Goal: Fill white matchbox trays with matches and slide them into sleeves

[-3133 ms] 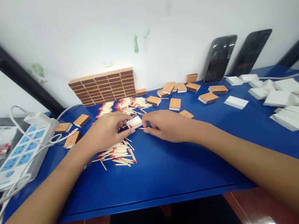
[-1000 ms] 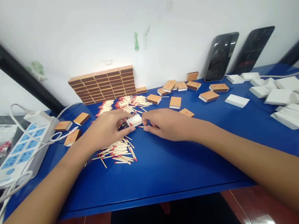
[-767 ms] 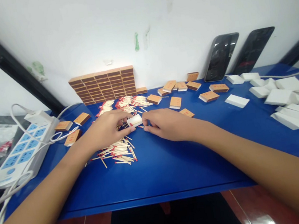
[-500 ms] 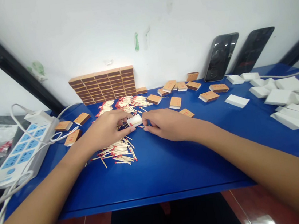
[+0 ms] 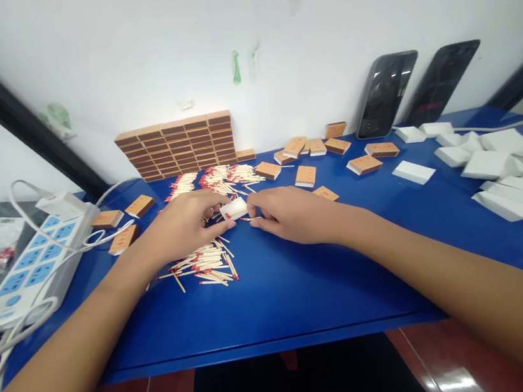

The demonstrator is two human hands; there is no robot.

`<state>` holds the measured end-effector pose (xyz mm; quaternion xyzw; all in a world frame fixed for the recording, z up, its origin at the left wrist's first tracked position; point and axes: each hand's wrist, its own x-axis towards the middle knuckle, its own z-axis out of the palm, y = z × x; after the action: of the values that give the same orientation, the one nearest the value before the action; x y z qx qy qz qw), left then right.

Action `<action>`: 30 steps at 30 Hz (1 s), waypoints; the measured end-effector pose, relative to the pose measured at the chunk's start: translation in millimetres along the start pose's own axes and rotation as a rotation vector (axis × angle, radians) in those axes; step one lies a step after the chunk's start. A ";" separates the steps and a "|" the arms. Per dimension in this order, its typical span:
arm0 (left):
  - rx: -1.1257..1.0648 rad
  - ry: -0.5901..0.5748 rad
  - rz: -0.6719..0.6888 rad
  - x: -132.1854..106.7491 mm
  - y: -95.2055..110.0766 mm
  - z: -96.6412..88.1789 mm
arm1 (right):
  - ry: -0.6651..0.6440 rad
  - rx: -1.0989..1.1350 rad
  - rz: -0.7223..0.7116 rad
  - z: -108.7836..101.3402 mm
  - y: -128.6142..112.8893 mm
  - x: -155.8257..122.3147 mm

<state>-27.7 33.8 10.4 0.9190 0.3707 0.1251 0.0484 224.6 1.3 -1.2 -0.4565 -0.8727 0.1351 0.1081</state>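
My left hand [image 5: 195,221] is closed on a small white matchbox tray [image 5: 235,209], tilted above the table, with some red-headed matches lying in it. My right hand [image 5: 283,212] sits at the tray's right end, thumb and forefinger pinching a match [image 5: 249,219]. Under and beside my left hand spreads a heap of loose matches [image 5: 210,264]. Behind the hands lie more piles of matches [image 5: 221,179] with red heads.
A stack of matchboxes [image 5: 178,148] stands against the wall. Loose orange matchboxes [image 5: 306,176] lie right of it. White empty trays [image 5: 493,164] pile at the right; two phones [image 5: 387,94] lean behind. A power strip [image 5: 38,257] with cables is at the left.
The view has shifted very slightly. Both hands keep nearly the same place at the tray, with the match still in my right fingers.
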 end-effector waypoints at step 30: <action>0.055 -0.072 0.069 -1.7 14.2 -4.4 | 0.003 0.003 -0.010 -2.2 2.4 -1.5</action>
<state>-20.5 22.4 16.9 0.9361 0.3403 0.0834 0.0320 228.0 1.7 0.0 -0.4520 -0.8747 0.1351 0.1110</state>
